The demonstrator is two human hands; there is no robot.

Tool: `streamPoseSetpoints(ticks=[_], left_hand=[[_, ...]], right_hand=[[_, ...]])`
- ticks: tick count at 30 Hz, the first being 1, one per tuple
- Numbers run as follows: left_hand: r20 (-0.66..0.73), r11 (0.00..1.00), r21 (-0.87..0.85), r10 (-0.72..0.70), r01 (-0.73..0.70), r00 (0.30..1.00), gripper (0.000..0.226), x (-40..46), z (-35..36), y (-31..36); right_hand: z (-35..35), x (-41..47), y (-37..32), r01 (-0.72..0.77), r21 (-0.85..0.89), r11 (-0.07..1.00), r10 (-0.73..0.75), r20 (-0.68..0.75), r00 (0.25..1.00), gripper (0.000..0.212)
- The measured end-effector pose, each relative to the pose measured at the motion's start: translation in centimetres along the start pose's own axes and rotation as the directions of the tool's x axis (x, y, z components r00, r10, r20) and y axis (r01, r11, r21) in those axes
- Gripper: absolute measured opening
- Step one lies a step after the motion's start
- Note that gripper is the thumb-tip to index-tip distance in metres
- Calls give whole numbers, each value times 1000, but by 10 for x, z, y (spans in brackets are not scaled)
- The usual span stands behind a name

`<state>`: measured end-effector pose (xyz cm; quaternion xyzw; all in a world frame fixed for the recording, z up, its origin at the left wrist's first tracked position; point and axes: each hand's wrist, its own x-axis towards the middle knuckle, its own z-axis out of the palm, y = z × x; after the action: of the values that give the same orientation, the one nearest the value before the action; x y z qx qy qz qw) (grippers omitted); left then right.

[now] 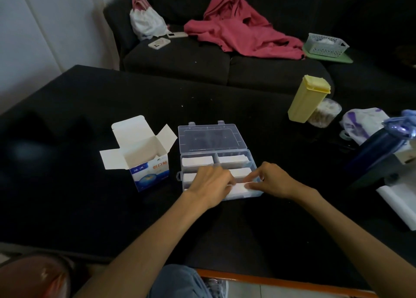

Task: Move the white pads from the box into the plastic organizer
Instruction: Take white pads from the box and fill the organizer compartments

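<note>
Nearest to the person, both hands meet over the front row of the plastic organizer (252,162). The left hand (211,185) and the right hand (273,180) hold one small stack of white pads (239,188) between them: the left pinches its left end with curled fingers, and the right touches its right end with thumb and fingertips. The stack lies with its long axis from left to right, the same way as the front right compartment just under it, so I judge that the coming move is only a short push straight down. Both hands are equally near.

Behind the hands, three other compartments already show white pads. The clear lid stands open behind them.

To the left, just beside the organizer, the box (144,160) stands with open flaps; a few pads seem to remain inside.
</note>
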<state>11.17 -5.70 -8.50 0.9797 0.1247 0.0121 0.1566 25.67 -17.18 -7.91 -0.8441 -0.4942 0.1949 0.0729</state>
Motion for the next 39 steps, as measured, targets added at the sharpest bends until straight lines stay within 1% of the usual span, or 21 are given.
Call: streamPoseSetpoints(ticks=[3,5,6,10,13,17,19,22,24,28,30,33,34,36,38,39], left_hand=[[-1,999,35,-4,4,1000,29,0,4,2],[-5,999,40,-7,7,1000,27,0,4,2],[-7,999,34,-12,12,1000,26,1,4,1],[-15,999,11,-35,35,999,25,5,6,1],[-18,999,29,-23,24,1000,29,7,6,3],[-49,997,72,-21,24,999,28,6,5,5],[-46,995,93,-27,31,999,26,5,6,6],[-21,994,103,-38,40,999,27,5,6,5],[1,995,86,-48,48,999,27,6,5,4],[24,998,39,-51,50,998,27,7,5,2],[28,999,26,-48,47,998,27,8,5,2],[21,999,28,-39,39,999,29,9,4,2],[17,999,36,-36,35,999,30,9,4,2],[17,998,49,-31,30,999,30,9,4,2],[22,998,59,-33,31,999,27,9,3,3],[25,997,68,-33,31,999,25,9,3,4]], right_hand=[[2,-7,-2,19,-141,990,-27,-55,998,29],[-2,-9,-4,30,-209,978,-45,-67,997,30],[-6,-9,-4,25,-215,976,-40,-65,997,29],[-25,-6,-3,-11,-152,988,6,-31,999,24],[-23,-3,-5,-41,-216,976,38,-17,999,24],[-13,-2,-6,-60,-270,961,56,-25,998,22],[-12,-4,-6,-66,-247,967,60,-29,998,21],[-10,-4,-3,-85,-163,983,81,-25,996,20],[-11,-4,-2,-122,-98,988,120,-25,992,20],[-13,-2,-2,-223,9,975,223,-97,970,18],[-14,-2,-3,-258,22,966,259,-91,962,17],[-14,-1,-3,-317,27,948,318,-120,941,14],[-13,0,-3,-343,40,938,345,-109,932,14],[-10,1,-3,-371,47,927,373,-41,927,17],[-6,1,-4,-369,7,929,369,10,929,20],[-5,1,-5,-371,-10,928,371,10,928,21]])
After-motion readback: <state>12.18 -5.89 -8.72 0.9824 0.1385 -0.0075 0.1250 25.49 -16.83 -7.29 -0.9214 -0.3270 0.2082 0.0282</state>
